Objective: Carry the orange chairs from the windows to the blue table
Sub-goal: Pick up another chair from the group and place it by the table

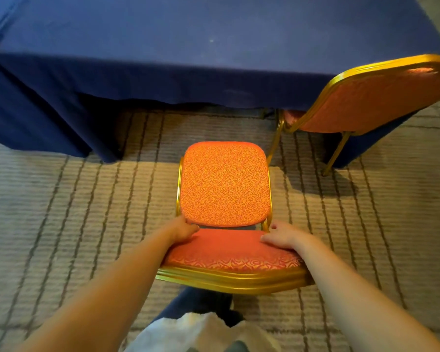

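Orange-cushioned gold-framed chair (224,184) faces the blue cloth-covered table (188,34), left hand (184,229) and right hand (281,236) each gripping a backrest side, likely to push it in straight.

Striped carpet (61,224) carries blue table (188,34), far chair (366,102) and, seemingly, near chair (224,184).
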`<state>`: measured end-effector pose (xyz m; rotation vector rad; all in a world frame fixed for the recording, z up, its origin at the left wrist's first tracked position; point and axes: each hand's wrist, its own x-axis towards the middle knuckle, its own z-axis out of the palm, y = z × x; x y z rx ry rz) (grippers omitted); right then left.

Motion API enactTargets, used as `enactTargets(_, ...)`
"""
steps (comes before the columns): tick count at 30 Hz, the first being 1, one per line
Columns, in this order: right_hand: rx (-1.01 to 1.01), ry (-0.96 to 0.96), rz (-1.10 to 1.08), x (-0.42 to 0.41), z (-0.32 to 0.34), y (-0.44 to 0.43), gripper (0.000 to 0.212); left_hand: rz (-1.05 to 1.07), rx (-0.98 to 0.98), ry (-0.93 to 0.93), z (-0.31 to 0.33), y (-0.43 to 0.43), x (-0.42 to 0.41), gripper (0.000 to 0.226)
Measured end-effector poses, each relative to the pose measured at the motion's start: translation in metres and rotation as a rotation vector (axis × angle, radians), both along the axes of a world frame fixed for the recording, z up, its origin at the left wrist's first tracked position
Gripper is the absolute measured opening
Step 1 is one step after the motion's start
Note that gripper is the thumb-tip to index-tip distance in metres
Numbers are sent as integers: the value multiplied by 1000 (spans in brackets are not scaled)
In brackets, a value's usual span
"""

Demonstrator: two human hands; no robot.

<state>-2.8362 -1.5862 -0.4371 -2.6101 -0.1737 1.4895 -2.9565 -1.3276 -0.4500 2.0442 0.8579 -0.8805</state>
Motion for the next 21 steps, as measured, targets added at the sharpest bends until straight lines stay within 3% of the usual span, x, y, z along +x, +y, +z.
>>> enactTargets(9, -61, 127, 56, 7, -31, -6, 60, -187, 150, 315, -15, -6, 3, 67)
enactTargets(21, -194, 317, -81, 36, -32, -9, 84, -118, -12, 496, -20, 16, 18, 78)
